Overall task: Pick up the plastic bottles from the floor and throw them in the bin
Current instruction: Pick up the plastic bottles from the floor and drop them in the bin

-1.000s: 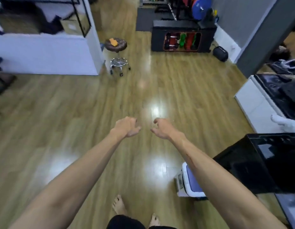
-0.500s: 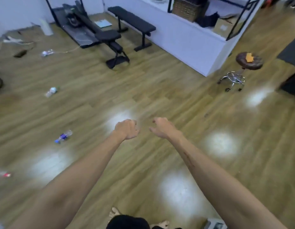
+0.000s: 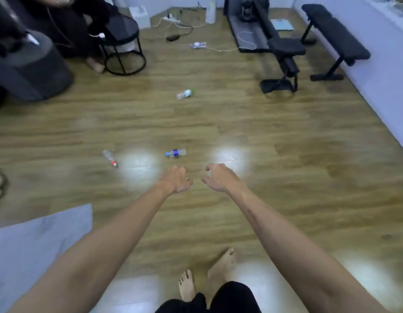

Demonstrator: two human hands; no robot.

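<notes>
- Step in hand: approach. Left hand (image 3: 176, 180) and right hand (image 3: 218, 178) hang empty, fingers loosely curled.
- Four bottles lie on the floor (image 3: 286, 177); the blue-labelled bottle (image 3: 175, 152) is nearest.
- Next: step forward, crouch, grasp it.

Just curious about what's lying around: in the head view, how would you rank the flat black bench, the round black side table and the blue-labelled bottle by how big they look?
Largest to smallest as they look:
1. Flat black bench
2. Round black side table; it looks close to the bench, so that order is unsure
3. Blue-labelled bottle, by far the smallest, though nearest the camera
</notes>
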